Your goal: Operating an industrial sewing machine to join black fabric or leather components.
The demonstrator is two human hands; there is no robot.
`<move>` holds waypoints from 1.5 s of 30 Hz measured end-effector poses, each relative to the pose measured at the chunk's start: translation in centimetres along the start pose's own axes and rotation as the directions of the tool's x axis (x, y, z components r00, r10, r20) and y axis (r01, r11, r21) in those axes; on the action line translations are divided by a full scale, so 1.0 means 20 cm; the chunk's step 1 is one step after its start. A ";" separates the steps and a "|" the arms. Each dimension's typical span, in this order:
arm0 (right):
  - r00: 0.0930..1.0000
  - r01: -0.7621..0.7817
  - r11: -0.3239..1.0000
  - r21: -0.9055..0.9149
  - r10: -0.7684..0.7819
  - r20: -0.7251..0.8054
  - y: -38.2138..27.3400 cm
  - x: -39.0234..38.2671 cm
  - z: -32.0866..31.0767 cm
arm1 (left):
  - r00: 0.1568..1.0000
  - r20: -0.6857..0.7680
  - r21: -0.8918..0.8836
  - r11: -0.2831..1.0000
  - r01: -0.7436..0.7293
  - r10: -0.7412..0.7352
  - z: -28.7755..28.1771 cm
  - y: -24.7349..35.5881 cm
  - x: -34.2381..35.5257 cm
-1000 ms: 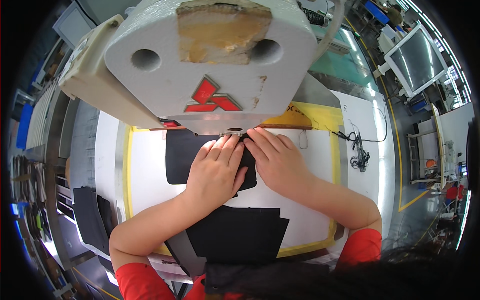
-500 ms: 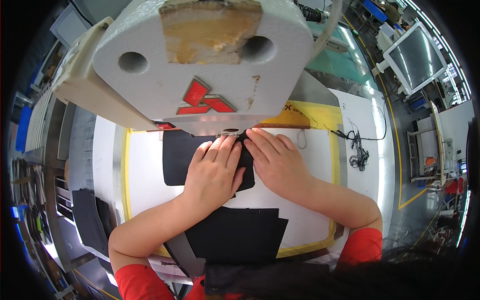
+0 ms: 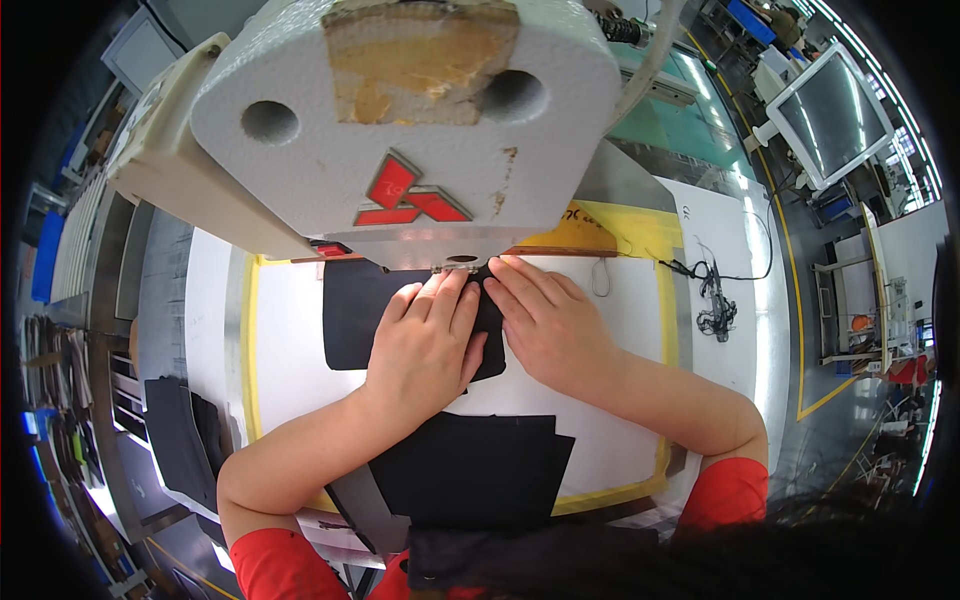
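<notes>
Under the white head of a sewing machine (image 3: 405,160) with red emblems, a black fabric piece (image 3: 350,330) lies on the white work surface. My left hand (image 3: 425,340) rests flat on it, fingers stretched forward to the metal foot area (image 3: 455,268); fingertips are partly tucked at the machine's lower edge. My right hand (image 3: 550,320) lies beside it, fingers extended over the fabric's right edge, close to the foot. The needle itself is hidden. Nearer my body, between my forearms, more black pieces (image 3: 470,465) lie on the white surface.
A stack of black pieces (image 3: 180,430) sits at the left, beside a rack of material (image 3: 55,380). At the right lie tangled black cord (image 3: 715,310) and a yellow-edged border (image 3: 665,350). A monitor (image 3: 830,115) and benches stand farther back; a person (image 3: 785,30) is small at top right.
The black piece and my hands have shifted slightly left. The machine head also appears a little farther left in the picture. Both hands keep their flat pose.
</notes>
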State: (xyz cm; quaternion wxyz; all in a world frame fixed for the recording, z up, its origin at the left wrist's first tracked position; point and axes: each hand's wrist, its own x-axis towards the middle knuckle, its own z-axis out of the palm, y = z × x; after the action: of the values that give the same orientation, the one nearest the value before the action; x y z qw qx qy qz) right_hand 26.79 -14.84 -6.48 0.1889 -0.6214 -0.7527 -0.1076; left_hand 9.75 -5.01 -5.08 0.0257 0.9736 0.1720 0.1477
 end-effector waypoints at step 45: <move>0.958 0.283 0.958 0.040 -0.281 -0.056 0.08 0.04 -0.05 | 0.989 -0.126 -0.227 0.973 0.051 -0.081 -0.13 -0.02 0.01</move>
State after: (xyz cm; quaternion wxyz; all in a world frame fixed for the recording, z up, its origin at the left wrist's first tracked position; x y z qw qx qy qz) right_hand 28.40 -14.23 -5.40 0.2050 -0.5001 -0.8311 -0.1308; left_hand 9.03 -4.49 -2.64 0.1279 0.9462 0.1879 0.2303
